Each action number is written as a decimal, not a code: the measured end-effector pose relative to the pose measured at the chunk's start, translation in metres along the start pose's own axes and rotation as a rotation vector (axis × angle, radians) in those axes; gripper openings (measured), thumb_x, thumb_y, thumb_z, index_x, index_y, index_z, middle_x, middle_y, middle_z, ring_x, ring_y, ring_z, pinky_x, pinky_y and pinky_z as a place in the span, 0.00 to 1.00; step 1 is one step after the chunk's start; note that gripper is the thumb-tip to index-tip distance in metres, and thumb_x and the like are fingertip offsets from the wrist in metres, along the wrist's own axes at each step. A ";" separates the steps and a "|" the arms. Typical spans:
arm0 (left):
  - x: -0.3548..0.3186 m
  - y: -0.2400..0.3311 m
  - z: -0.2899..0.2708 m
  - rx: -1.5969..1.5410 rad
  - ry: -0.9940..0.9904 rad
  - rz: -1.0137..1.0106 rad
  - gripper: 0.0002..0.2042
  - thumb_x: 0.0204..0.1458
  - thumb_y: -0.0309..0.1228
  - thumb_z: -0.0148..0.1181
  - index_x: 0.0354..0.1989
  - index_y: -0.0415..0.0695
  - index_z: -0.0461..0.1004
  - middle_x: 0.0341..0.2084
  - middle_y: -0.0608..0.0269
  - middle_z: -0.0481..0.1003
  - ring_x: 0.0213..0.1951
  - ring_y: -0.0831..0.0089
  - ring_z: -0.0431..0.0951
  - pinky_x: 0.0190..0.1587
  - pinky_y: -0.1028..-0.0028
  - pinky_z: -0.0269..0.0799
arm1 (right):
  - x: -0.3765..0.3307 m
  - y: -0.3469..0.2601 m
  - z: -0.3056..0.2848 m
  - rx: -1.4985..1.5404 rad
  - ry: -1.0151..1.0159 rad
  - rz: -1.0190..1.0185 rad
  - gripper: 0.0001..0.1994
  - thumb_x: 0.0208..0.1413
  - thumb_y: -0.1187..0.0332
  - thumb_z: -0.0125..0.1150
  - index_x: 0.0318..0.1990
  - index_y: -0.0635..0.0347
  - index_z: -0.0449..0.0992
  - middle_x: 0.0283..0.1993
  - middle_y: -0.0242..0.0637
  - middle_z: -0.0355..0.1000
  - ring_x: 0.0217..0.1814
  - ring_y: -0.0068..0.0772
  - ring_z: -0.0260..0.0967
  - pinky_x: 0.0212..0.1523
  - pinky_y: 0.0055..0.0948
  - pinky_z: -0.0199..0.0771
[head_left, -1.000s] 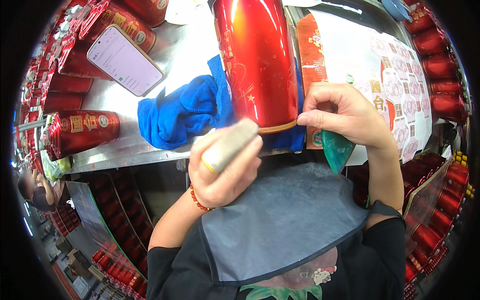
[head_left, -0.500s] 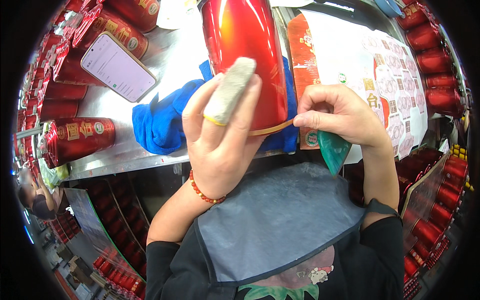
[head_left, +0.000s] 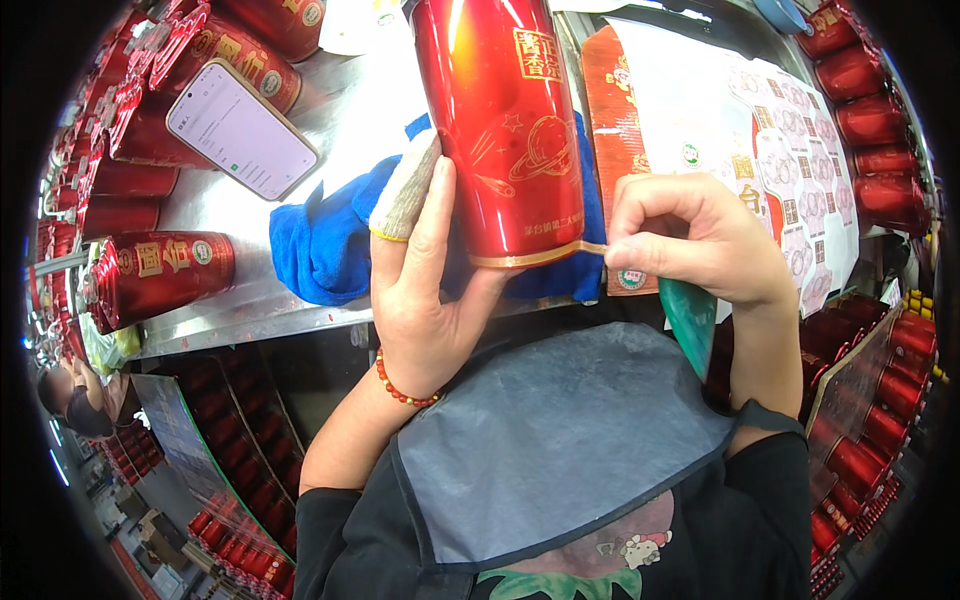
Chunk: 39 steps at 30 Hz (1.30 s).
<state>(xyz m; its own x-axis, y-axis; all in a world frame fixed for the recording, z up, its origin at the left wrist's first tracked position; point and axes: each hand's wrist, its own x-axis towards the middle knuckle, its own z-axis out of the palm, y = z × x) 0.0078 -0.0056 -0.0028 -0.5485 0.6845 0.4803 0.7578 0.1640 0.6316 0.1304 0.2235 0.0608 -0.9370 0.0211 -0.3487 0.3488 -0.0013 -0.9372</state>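
Observation:
A glossy red bottle (head_left: 505, 130) with gold print lies on blue cloth (head_left: 325, 245), its base toward me. My left hand (head_left: 425, 275) grips its left side, thumb by the base, one finger in a cloth finger cover (head_left: 407, 187). A narrow gold strip (head_left: 535, 257) runs around the lower rim of the bottle, its free end stretched off to the right. Thumb and forefinger of my right hand (head_left: 690, 235) pinch that end. A green flat, pointed tool (head_left: 687, 318) hangs below the right palm, tucked in the hidden fingers.
On the metal table (head_left: 215, 300), a phone (head_left: 245, 130) leans near several red bottles at left. One red bottle (head_left: 175, 265) lies near the table edge. Label sheets (head_left: 790, 150) spread at right, beside more red bottles (head_left: 885, 125). Racks of red bottles (head_left: 870, 410) stand below.
The bottle has turned, bringing its gold print into view. My left hand has shifted from across its front to its left side. My right hand has moved slightly right, still pinching the strip.

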 end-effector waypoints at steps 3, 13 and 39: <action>0.000 0.000 -0.001 0.040 -0.004 0.018 0.38 0.48 0.23 0.74 0.70 0.33 0.64 0.67 0.44 0.65 0.67 0.50 0.68 0.67 0.61 0.66 | -0.006 -0.002 0.000 0.033 0.010 -0.038 0.05 0.59 0.75 0.66 0.31 0.65 0.77 0.33 0.28 0.70 0.32 0.15 0.66 0.33 0.18 0.66; 0.000 -0.004 -0.003 0.053 -0.036 0.033 0.39 0.47 0.23 0.74 0.70 0.32 0.63 0.68 0.41 0.64 0.67 0.48 0.68 0.67 0.60 0.66 | 0.004 0.010 0.001 0.000 0.031 -0.013 0.06 0.61 0.73 0.66 0.33 0.65 0.77 0.33 0.27 0.71 0.34 0.14 0.67 0.36 0.18 0.67; -0.004 -0.013 -0.006 -0.553 -0.115 -0.236 0.43 0.51 0.26 0.70 0.75 0.34 0.53 0.73 0.46 0.56 0.73 0.54 0.58 0.73 0.60 0.53 | 0.024 0.014 0.001 0.042 0.055 -0.045 0.33 0.60 0.72 0.69 0.69 0.74 0.62 0.32 0.27 0.68 0.34 0.14 0.68 0.36 0.16 0.70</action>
<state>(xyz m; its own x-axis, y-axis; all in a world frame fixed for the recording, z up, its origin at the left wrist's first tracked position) -0.0018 -0.0145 -0.0092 -0.6141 0.7519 0.2398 0.3079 -0.0516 0.9500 0.1128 0.2228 0.0391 -0.9487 0.0770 -0.3067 0.3044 -0.0408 -0.9517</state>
